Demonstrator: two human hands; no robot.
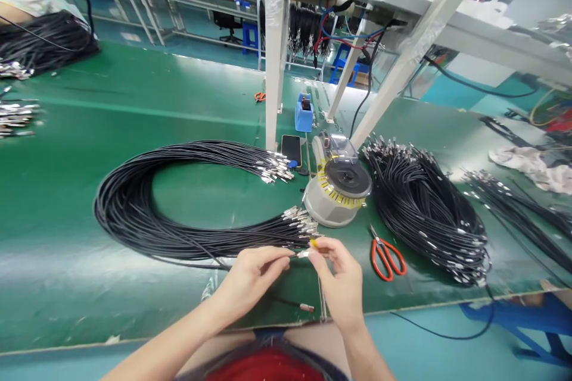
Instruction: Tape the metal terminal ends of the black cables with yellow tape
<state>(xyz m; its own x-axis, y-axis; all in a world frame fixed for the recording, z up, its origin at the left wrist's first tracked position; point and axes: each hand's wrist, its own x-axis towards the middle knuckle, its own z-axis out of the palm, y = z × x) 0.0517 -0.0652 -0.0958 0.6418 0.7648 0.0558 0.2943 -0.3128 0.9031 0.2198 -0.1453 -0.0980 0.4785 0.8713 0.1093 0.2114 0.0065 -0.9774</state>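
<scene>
Left hand point(252, 277): fingers point(282, 255) clenched on a metal cable terminal point(304, 254), held at 6 o'clock over the green worktop point(53, 190). Right hand point(340, 281): fingers point(322, 247) grasping a small yellow piece point(313, 243), too small to identify. Coiled black cables point(109, 208) lie at 10 o'clock from the hands; red-handled scissors point(386, 259) at 3 o'clock.
</scene>
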